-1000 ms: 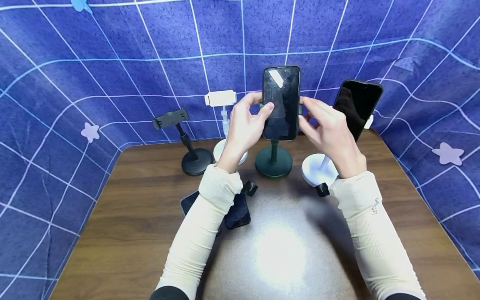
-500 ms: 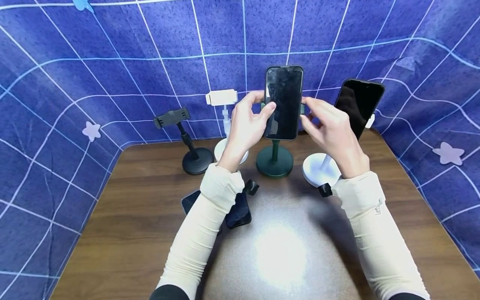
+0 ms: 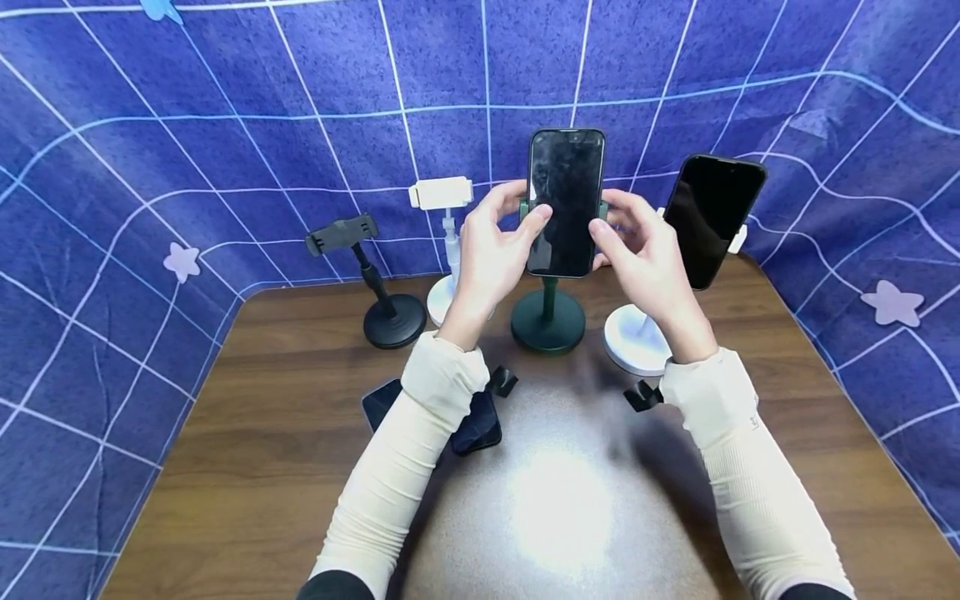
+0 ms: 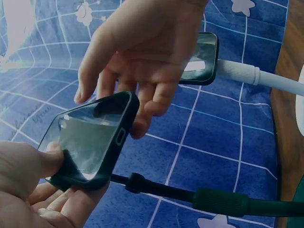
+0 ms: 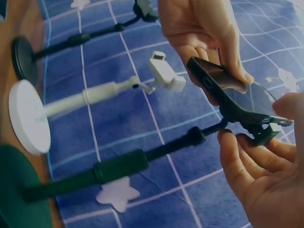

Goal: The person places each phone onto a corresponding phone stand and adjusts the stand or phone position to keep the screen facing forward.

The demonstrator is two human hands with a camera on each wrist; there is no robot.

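Observation:
A black smartphone [image 3: 566, 175] stands upright in the clamp of a dark green phone stand [image 3: 548, 323]. My left hand [image 3: 498, 237] grips the phone's left side, thumb on the screen and fingers behind. At the other side, my right hand [image 3: 648, 258] has its thumb at the phone's edge and its fingers curled behind. In the right wrist view those fingers lie under the green clamp [image 5: 263, 134] at the phone's back. The left wrist view shows the phone [image 4: 90, 137] tilted, with the left thumb over a lower corner of its screen.
To the right, another smartphone [image 3: 716, 212] leans in a white stand [image 3: 636, 340]. A black stand [image 3: 393, 321] and a second white stand [image 3: 441, 194] are at the left. Dark phones [image 3: 476, 425] lie on the wooden table [image 3: 247, 417], partly under the left forearm. A blue cloth [image 3: 300, 75] hangs behind.
My right hand has shifted slightly left; its thumb now overlaps the phone's right edge and its fingers reach farther behind the clamp. The left hand and the phone hold nearly the same place.

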